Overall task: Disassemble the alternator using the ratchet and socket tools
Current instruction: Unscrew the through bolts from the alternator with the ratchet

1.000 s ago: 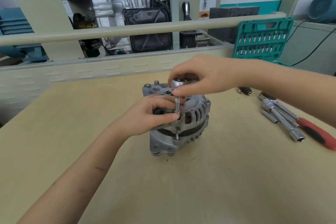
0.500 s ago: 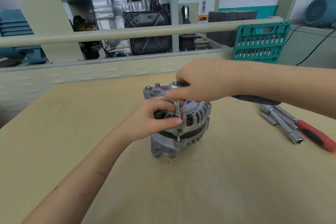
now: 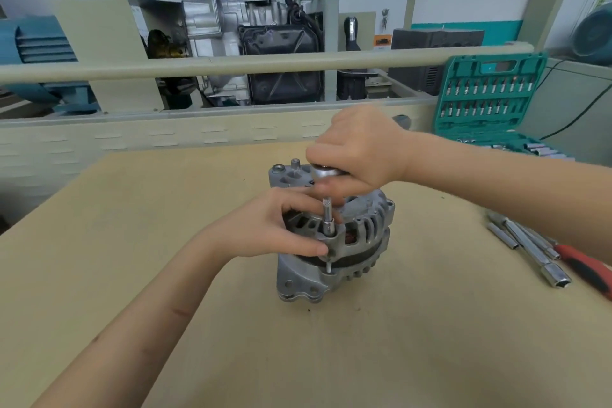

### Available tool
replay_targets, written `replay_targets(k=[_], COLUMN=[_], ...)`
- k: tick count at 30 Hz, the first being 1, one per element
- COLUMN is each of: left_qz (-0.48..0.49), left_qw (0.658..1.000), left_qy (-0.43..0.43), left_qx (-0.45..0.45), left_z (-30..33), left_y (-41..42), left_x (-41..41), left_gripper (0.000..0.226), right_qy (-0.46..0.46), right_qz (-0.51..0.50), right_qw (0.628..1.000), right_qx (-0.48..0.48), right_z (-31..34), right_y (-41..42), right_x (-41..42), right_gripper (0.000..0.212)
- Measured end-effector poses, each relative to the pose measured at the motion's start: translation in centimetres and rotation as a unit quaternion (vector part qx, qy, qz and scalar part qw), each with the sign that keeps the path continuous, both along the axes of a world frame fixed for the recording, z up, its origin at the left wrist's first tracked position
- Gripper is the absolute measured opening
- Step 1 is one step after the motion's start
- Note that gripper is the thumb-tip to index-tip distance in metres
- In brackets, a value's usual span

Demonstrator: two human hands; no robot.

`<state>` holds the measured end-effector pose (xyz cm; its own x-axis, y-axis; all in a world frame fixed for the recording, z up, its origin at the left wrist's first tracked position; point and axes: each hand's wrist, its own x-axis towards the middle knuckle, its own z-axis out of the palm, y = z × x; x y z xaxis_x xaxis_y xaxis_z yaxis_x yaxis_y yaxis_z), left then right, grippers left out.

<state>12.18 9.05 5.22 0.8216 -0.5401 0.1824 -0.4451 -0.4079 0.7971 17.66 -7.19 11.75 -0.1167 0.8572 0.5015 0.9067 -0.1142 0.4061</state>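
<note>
A silver alternator [image 3: 357, 252] stands upright in the middle of the tan workbench [image 3: 132, 242]. A slim socket on an extension [image 3: 328, 217] sits vertically on a through bolt at the alternator's near rim. Its top joins the ratchet head [image 3: 326, 172], which my right hand [image 3: 361, 149] grips from above; the ratchet handle is hidden under my hand and forearm. My left hand [image 3: 275, 225] holds the alternator's left side, thumb pressed on the housing below the socket.
Loose chrome sockets and extension bars [image 3: 530, 248] and a red-handled tool [image 3: 586, 270] lie on the bench at the right. An open green socket case [image 3: 490, 93] stands at the back right. A beige rail and engine display run behind the bench.
My right hand has swung round on the ratchet head, its wrist turning away from me. The left hand keeps its hold on the alternator. The camera view has shifted slightly.
</note>
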Motion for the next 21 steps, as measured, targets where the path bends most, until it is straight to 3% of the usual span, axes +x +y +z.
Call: replay_targets(k=[4, 7, 10, 14, 16, 21], left_qz=[-0.006, 0.013, 0.027, 0.032, 0.035, 0.043], left_qw=[1.000, 1.000, 1.000, 0.999, 0.999, 0.998], left_qy=[0.000, 0.013, 0.006, 0.014, 0.012, 0.012], left_qx=[0.002, -0.007, -0.004, -0.010, -0.017, -0.033], left_z=[0.0, -0.2, -0.3, -0.2, -0.3, -0.7], left_y=[0.0, -0.3, -0.5, -0.6, -0.7, -0.6], left_x=[0.0, 0.1, 0.1, -0.1, -0.3, -0.3], left_gripper=[0.027, 0.027, 0.026, 0.025, 0.023, 0.024], right_qy=[0.010, 0.059, 0.121, 0.259, 0.243, 0.183], right_qz=[0.012, -0.072, -0.203, -0.256, -0.275, -0.361], right_qw=[1.000, 0.995, 0.962, 0.912, 0.908, 0.901], right_qx=[0.019, -0.045, -0.137, -0.188, -0.202, -0.159], right_z=[-0.9, -0.9, 0.0, 1.8, 2.5, 2.1], right_y=[0.2, -1.1, -2.6, -3.5, -3.1, -0.9], right_x=[0.4, -0.2, -1.2, -3.3, -4.4, -5.9], right_gripper=[0.055, 0.051, 0.063, 0.046, 0.036, 0.057])
